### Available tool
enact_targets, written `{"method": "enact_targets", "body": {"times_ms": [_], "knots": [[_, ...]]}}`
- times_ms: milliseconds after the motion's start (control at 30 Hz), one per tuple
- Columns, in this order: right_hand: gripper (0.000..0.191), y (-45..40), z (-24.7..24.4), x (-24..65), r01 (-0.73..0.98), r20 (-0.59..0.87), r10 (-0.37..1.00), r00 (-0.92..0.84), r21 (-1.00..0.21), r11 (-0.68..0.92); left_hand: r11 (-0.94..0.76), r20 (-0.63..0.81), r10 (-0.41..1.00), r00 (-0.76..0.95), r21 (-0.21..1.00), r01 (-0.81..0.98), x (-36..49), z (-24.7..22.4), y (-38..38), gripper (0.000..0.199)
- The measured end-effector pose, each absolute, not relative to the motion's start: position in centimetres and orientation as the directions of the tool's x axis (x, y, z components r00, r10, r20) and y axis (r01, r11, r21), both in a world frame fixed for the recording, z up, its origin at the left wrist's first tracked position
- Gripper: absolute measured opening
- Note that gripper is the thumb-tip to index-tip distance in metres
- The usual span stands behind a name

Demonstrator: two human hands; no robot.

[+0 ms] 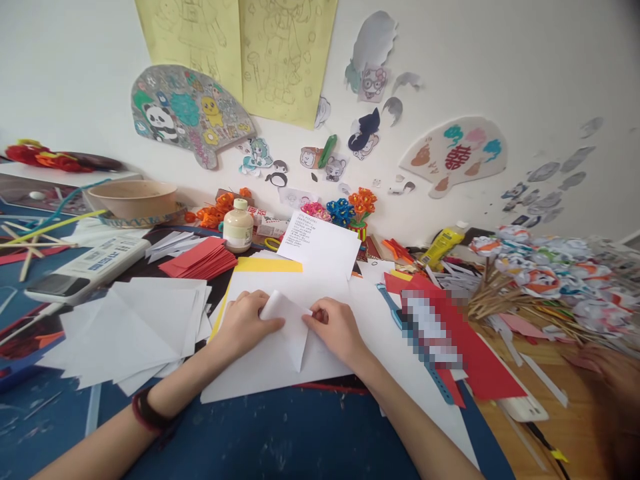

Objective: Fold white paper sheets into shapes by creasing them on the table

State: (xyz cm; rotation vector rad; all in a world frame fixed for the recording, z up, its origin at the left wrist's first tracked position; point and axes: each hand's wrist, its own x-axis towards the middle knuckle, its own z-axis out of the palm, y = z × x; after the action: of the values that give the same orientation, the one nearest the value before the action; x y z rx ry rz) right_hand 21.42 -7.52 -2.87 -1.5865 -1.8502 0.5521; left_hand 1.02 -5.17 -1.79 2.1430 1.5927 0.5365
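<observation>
Between my two hands is a small white sheet of paper [291, 328], partly folded, its lower corner pointing toward me. My left hand [249, 319] grips its left side, where the sheet curls over, with the thumb on top. At its right edge, the thumb and fingers of my right hand [333, 325] pinch the paper. Underneath lies a larger white sheet [240, 373] on the blue table. A fanned stack of white paper squares [125, 327] rests left of my left arm, and a stack of red paper slips [200, 259] sits beyond it.
A glue bottle [238, 225], a handwritten note [320, 243] and a bowl [134, 200] stand behind. Rightward lie a blue-strapped watch [393, 303], red paper [480, 363] and paper flowers on sticks [545, 267]. Another person's hand [607, 370] shows at far right.
</observation>
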Motion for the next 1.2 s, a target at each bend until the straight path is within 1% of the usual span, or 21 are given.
{"method": "enact_targets", "body": {"times_ms": [67,133,200,233,267,333,400,467,633,933,1033,1133,1200], "knots": [[0.009,-7.5,-3.0,21.3,0.714,0.197,0.978,-0.072,-0.674,0.188,-0.287,0.094,0.956,0.278,0.490,0.823,0.9,-2.0,-5.1,0.027],[0.008,-7.6,-3.0,21.2,0.713,0.199,0.978,-0.065,-0.677,0.185,-0.326,0.185,0.945,0.271,0.426,0.844,0.8,-2.0,-5.3,0.042],[0.008,-7.6,-3.0,21.1,0.710,0.191,0.980,-0.058,-0.682,0.175,-0.393,0.307,0.904,0.296,0.330,0.858,0.8,-1.4,-5.8,0.057],[0.008,-7.6,-3.0,21.1,0.709,0.184,0.981,-0.057,-0.685,0.170,-0.442,0.359,0.871,0.337,0.268,0.856,0.8,-1.0,-6.2,0.057],[0.009,-7.6,-3.0,21.1,0.708,0.177,0.983,-0.056,-0.687,0.165,-0.502,0.390,0.828,0.402,0.199,0.842,0.9,-0.6,-6.7,0.051],[0.011,-7.6,-2.8,21.0,0.712,0.163,0.985,-0.056,-0.685,0.154,-0.631,0.400,0.729,0.555,0.079,0.772,1.3,0.1,-7.6,0.038],[0.013,-7.6,-2.6,21.0,0.722,0.145,0.988,-0.054,-0.678,0.139,-0.733,0.380,0.631,0.676,0.008,0.680,1.8,0.3,-8.3,0.038],[0.014,-7.6,-2.4,20.9,0.732,0.125,0.991,-0.051,-0.670,0.123,-0.794,0.356,0.559,0.749,-0.028,0.607,2.2,0.1,-8.7,0.039],[0.015,-7.5,-2.3,20.9,0.736,0.095,0.994,-0.053,-0.669,0.104,-0.850,0.329,0.484,0.811,-0.042,0.525,2.0,-0.9,-8.5,0.038],[0.014,-7.6,-2.5,21.1,0.719,0.114,0.991,-0.062,-0.684,0.124,-0.878,0.257,0.456,0.852,-0.025,0.477,0.6,-1.0,-7.9,0.043],[0.013,-7.6,-2.6,21.1,0.715,0.125,0.990,-0.068,-0.686,0.136,-0.910,0.238,0.398,0.886,-0.022,0.415,0.3,-1.0,-7.9,0.044],[0.014,-7.5,-2.8,21.1,0.712,0.131,0.989,-0.073,-0.687,0.144,-0.938,0.239,0.336,0.911,0.003,0.345,0.0,-0.9,-7.9,0.040],[0.013,-7.5,-2.8,21.1,0.715,0.135,0.988,-0.071,-0.684,0.145,-0.944,0.236,0.327,0.915,0.037,0.327,-0.1,-0.8,-7.9,0.040]]}}
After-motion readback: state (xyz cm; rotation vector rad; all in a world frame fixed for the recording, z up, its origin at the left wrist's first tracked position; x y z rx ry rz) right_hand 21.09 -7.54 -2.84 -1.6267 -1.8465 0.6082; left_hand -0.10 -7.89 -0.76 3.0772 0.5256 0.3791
